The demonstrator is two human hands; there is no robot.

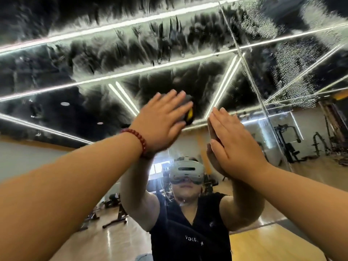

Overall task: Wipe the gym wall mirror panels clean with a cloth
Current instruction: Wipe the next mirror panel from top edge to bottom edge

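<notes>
**Mirror wipe: both hands up on glass**

Left hand was pressed flat vs the mirror panel, fingers straight and spread over a dark cloth w/ a yellow patch; cloth showed only past the fingertips, against the glass. Red bead bracelet sat on the left wrist. Right hand lay flat on the same panel just beside, fingers extended and together, released, holding nothing. Wet streaks and droplets covered the upper glass. Vertical seam ran right of the hands, splitting off the next panel. Reflection showed gym equipment and wood floor.
</notes>
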